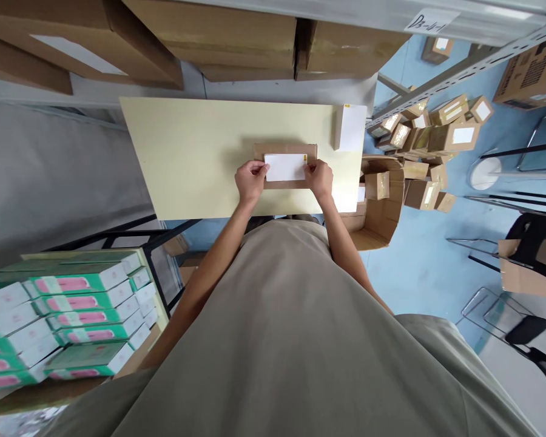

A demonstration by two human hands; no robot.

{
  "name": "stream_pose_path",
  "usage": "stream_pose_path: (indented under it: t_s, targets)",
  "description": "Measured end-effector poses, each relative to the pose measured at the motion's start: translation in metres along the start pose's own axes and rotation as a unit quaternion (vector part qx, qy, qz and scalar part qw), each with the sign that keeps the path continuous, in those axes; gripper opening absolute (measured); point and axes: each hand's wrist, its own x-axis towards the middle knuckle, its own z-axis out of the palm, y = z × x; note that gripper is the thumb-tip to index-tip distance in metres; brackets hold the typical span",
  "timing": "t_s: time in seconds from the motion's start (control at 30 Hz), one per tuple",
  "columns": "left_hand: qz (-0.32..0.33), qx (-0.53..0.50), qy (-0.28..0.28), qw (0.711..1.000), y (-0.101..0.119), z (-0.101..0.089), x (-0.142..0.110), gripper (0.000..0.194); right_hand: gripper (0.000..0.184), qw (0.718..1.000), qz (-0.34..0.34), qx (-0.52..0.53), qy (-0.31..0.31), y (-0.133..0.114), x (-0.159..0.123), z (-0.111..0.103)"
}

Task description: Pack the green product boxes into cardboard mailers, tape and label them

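Observation:
A small brown cardboard box (286, 149) lies on the pale yellow table (186, 152). A white label (285, 167) sits on top of the box. My left hand (250, 181) pinches the label's left edge, fingers closed. My right hand (319, 178) pinches the label's right edge, near a small yellow mark. Both hands rest against the box's near side.
A white stack of labels (350, 126) lies at the table's right end. An open carton (382, 200) with small boxes stands right of the table, and more small labelled boxes (437, 130) lie on the blue floor. Green and white packs (68, 315) are stacked at left. Large cartons (222, 36) fill the shelf ahead.

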Motion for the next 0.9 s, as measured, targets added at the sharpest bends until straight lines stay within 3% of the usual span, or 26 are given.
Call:
stream_pose_path:
  t_s: [0.27, 0.37, 0.5, 0.6, 0.9]
  targets:
    - [0.003, 0.011, -0.001, 1.000, -0.003, 0.001, 0.003, 0.007, 0.016, 1.000, 0.021, -0.015, -0.007, 0.000, -0.001, -0.004]
    - [0.006, 0.016, 0.001, 1.000, -0.001, 0.000, 0.002, 0.007, 0.038, 0.997, -0.056, -0.031, 0.034, 0.004, -0.014, 0.000]
    - [0.012, 0.028, -0.012, 0.999, 0.001, -0.002, 0.002, 0.008, 0.086, 0.964, -0.238, -0.118, 0.002, 0.008, -0.034, 0.017]
    - [0.011, 0.038, -0.021, 0.999, 0.001, -0.002, 0.004, 0.007, 0.106, 0.950, -0.272, -0.152, -0.031, 0.010, -0.041, 0.033]
    - [0.039, 0.058, -0.037, 0.997, -0.005, -0.006, 0.006, 0.007, 0.109, 0.936, -0.314, -0.137, -0.082, -0.022, -0.055, 0.089]
